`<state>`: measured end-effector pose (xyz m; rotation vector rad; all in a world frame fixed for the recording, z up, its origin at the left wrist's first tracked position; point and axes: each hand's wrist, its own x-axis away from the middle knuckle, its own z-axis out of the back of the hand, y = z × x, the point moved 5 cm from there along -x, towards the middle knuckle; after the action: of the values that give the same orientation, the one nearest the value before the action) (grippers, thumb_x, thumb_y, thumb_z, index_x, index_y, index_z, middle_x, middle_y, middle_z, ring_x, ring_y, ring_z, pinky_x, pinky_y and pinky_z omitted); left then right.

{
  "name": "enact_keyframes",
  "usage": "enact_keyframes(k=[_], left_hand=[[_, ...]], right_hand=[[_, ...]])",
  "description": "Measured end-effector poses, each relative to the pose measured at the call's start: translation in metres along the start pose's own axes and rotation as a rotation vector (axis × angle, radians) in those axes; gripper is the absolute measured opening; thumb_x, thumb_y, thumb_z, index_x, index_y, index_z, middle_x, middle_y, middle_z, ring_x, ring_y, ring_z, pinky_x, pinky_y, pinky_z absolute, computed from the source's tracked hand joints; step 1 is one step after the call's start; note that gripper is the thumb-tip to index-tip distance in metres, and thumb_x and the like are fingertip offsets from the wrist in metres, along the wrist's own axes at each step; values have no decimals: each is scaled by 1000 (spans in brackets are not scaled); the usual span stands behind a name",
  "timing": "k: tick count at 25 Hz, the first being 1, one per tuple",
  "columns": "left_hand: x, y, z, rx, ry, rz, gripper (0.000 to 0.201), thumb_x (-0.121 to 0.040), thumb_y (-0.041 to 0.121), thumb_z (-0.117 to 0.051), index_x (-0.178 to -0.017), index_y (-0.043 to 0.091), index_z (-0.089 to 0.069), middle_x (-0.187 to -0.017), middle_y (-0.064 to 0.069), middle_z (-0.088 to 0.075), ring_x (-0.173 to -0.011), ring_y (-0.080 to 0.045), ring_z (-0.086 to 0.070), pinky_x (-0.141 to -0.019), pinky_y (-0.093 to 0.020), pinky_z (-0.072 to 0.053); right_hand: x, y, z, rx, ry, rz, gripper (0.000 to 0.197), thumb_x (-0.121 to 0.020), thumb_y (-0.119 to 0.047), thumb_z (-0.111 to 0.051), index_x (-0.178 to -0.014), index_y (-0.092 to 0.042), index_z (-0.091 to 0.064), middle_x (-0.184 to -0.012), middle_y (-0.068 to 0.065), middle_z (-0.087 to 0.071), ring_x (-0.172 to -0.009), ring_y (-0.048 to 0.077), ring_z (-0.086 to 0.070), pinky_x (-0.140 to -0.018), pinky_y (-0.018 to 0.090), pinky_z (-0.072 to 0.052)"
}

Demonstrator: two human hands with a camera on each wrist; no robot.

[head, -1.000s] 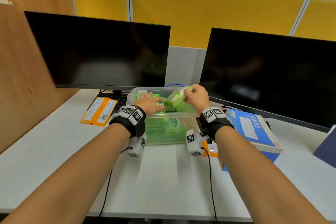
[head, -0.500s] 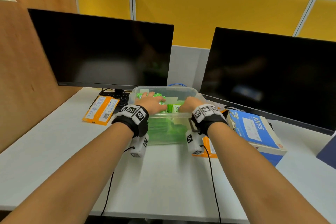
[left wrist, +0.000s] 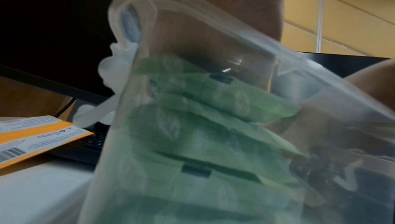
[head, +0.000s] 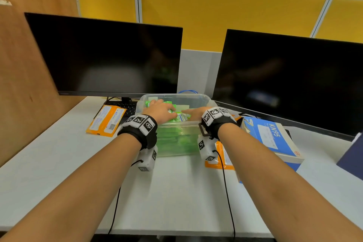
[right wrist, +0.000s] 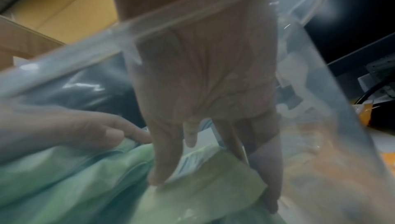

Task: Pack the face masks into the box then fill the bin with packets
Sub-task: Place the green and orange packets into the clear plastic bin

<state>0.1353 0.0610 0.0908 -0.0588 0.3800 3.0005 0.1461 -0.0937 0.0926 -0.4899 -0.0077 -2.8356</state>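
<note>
While both hands are down inside it: the clear plastic bin (head: 177,139) sits on the desk between the two monitors, straight ahead of the person; it is well filled with green packets (head: 176,143) stacked flat in layers

Top packet: a green-and-white packet (head: 181,117) lies on the pile near the rim, between the two hands; its long axis seems to run left to right, across the line of the forearms

Left hand: the left hand (head: 162,111) rests palm down on the left part of the pile; the fingers look gently bent over the packets and point toward the far wall; whether they clasp one I cannot tell

Right hand: the right hand (right wrist: 205,92) is spread flat, fingers straight, its fingertips (right wrist: 158,177) pressing down on the topmost pale-green packet; it holds nothing

Which way the packet lies: directly under the right fingers, its right end against them; the left index finger touches it from the other side; I judge the right hand the nearer

Step in hand: probably settling the top layer level so more will fit

Still outside the bin: one orange packet (head: 107,120) left of it by the keyboard; another orange packet (head: 222,155) under the right wrist; the blue KN95 box (head: 273,137) just to the right
</note>
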Motion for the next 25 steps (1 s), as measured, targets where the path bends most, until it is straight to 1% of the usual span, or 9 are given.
enact_keyframes(k=[3,6,7,10,12,16,19,21,25], left_hand=[[-1,-1,-1,22,15,-1,39,-88,49,-50,-123,35,-59,-133,-8,-49,-129,-31,-40,-109,-50,-33],[-3,-2,-1,23,14,3,38,-88,49,-50,-122,34,-60,-132,-8,-51,-128,-31,-41,-109,-49,-33],[-3,-2,-1,25,12,4,38,-88,49,-50,-121,34,-61,-131,-8,-51,-128,-31,-41,-109,-49,-33],[-3,-4,-1,24,24,10,37,-89,49,-49,-120,34,-62,-130,-9,-52,-126,-31,-43,-108,-47,-34],[-3,-4,0,26,39,9,36,-90,47,-49,-119,32,-63,-128,-9,-53,-124,-30,-44,-107,-46,-35],[-4,-5,-1,29,40,16,35,-88,48,-49,-116,34,-63,-126,-8,-54,-123,-30,-44,-105,-46,-36],[-4,-5,-2,8,24,31,36,-87,51,-49,-117,36,-62,-128,-7,-53,-126,-30,-42,-107,-46,-35],[-3,-4,-3,-18,-37,54,43,-85,55,-50,-124,38,-57,-137,-8,-47,-132,-31,-36,-110,-48,-31],[-1,-2,-5,-74,-168,80,69,-69,71,-44,-132,46,-46,-153,-7,-29,-144,-32,-19,-116,-53,-18]], right_hand=[[-5,1,1,34,-2,-2,48,-98,-48,-39,-139,-25,-47,-146,0,-43,-133,22,-41,-108,35,-30],[-15,-2,2,-33,121,-37,42,-91,-56,-50,-102,-17,-60,-113,2,-62,-108,23,-59,-89,35,-43],[-17,-6,1,-79,147,-27,41,-89,-54,-55,-107,-17,-58,-113,5,-61,-112,27,-58,-89,36,-44],[-21,-12,-3,-124,84,-41,70,-90,-56,-50,-147,-19,-32,-149,6,-39,-136,29,-38,-108,42,-32],[-15,-11,-2,-69,39,-32,65,-92,-57,-42,-147,-23,-35,-152,4,-36,-138,26,-36,-109,41,-28],[-6,-12,-1,-103,20,-17,52,-93,-47,-48,-139,-21,-47,-143,4,-47,-130,24,-44,-104,37,-35],[6,-10,24,-355,421,16,33,-94,-34,-50,-120,-17,-60,-118,6,-64,-98,23,-60,-84,33,-50],[24,11,41,-455,681,-100,26,-93,-26,-44,-108,-13,-62,-104,9,-65,-84,26,-57,-72,31,-46],[46,52,20,-303,556,-235,32,-89,-24,-53,-119,-12,-57,-119,10,-57,-114,32,-53,-91,40,-44]])
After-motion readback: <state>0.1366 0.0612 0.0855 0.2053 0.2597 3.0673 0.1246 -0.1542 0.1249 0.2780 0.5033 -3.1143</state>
